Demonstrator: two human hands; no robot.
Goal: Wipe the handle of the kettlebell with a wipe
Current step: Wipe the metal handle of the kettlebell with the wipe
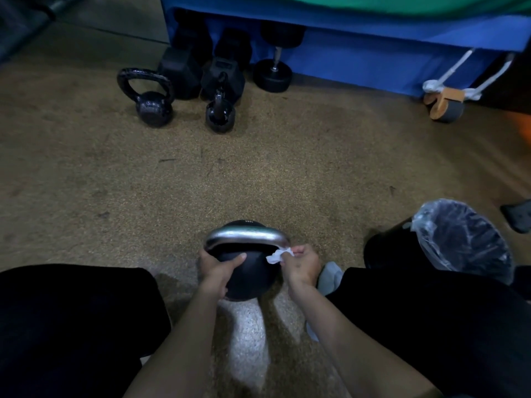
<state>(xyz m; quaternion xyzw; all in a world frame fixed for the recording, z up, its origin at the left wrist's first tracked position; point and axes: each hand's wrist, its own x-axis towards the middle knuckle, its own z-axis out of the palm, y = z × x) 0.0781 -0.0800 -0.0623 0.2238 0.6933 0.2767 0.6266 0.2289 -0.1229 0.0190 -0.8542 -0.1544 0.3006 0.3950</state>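
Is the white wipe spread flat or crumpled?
Crumpled. The wipe is bunched in the right hand, pinched against the right end of the kettlebell's silver handle.

Three kettlebells (pixel 244 271) (pixel 155 107) (pixel 220 114) on the floor, three dumbbells (pixel 179 71) (pixel 222 77) (pixel 273 73), one wipe (pixel 277 255), one lined bin (pixel 448 239), two hands (pixel 218 268) (pixel 304 265).

Your left hand (pixel 219 268) covers the kettlebell (pixel 250 275) body's left side and the handle (pixel 247 236) base there. The wipe (pixel 277 256) hides the handle's right end; your right hand (pixel 303 264) hides part of the wipe. The marking on the bell's top is too small to read. Frame edges cut your knees, the bin (pixel 459 239) liner's far side is blurred, and the dumbbells (pixel 201 64) at the back are too dark for detail.
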